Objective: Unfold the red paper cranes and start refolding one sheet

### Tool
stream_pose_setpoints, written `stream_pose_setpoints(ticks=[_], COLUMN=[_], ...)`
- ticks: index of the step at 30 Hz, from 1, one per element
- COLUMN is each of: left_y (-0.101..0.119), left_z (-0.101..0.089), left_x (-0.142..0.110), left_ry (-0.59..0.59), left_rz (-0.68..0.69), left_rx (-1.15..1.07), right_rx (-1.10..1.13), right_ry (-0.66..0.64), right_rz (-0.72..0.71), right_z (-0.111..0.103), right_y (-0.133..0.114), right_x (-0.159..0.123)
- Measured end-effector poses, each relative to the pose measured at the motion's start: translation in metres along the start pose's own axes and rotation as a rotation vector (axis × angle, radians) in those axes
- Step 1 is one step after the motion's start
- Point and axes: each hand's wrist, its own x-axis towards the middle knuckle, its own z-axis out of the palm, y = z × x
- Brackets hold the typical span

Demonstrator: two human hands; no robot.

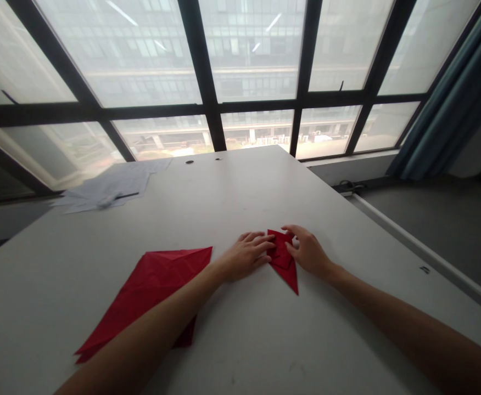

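A small folded red paper (282, 262) lies on the white table in front of me, with layered flaps and a point toward my side. My left hand (249, 253) rests on its left edge, fingers stretched out and slightly spread. From the right, my right hand (308, 249) curls its thumb and fingers about the upper right edge of the same paper. Some of that edge is hidden behind the fingers. Beneath my left forearm is a larger folded red sheet (141, 291), creased and partly covered by the arm.
The white table (240, 192) reaches toward large dark-framed windows. White papers (112, 184) with a dark pen (127, 195) lie at the far left. A small dark mark or object (424, 270) is near the right edge. A blue curtain (450, 99) hangs at the right.
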Motion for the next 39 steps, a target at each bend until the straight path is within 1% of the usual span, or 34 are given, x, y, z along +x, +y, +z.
stream_pose_setpoints(ticks=[3,6,11,16,23,27,29,31,34,36,37,39], left_y=[-0.001,-0.003,-0.003,-0.002,0.000,-0.003,-0.005,-0.007,-0.007,-0.007,-0.007,-0.007], left_z=[0.003,0.004,0.005,0.005,0.005,0.007,0.008,0.009,0.009,0.010,0.010,0.011], left_x=[-0.001,-0.002,-0.002,-0.002,-0.001,-0.001,-0.002,-0.002,-0.003,-0.003,-0.003,-0.003], left_ry=[0.030,0.035,0.020,0.053,0.111,0.057,0.017,-0.006,-0.016,-0.016,-0.017,-0.018], left_rz=[-0.011,-0.021,-0.023,-0.027,-0.064,-0.040,-0.042,-0.048,-0.053,-0.051,-0.048,-0.040], left_rx=[0.007,0.013,0.017,0.021,-0.022,0.022,0.036,0.043,0.057,0.070,0.076,0.082], right_rx=[-0.033,-0.056,-0.067,-0.104,-0.185,-0.199,-0.188,-0.172,-0.167,-0.192,-0.213,-0.261], right_ry=[-0.042,-0.087,-0.114,-0.209,-0.258,-0.288,-0.285,-0.250,-0.109,-0.054,-0.061,-0.126], right_rz=[-0.072,-0.084,-0.108,-0.171,-0.193,-0.230,-0.247,-0.231,-0.132,-0.077,-0.064,-0.053], right_z=[-0.002,-0.004,-0.004,-0.005,-0.006,-0.006,-0.005,-0.005,-0.005,-0.006,-0.006,-0.005], right_y=[-0.006,-0.011,-0.012,-0.015,-0.019,-0.019,-0.019,-0.017,-0.010,-0.003,0.001,0.009], right_x=[-0.001,-0.002,-0.002,-0.003,-0.004,-0.005,-0.006,-0.005,-0.003,-0.001,-0.001,-0.002])
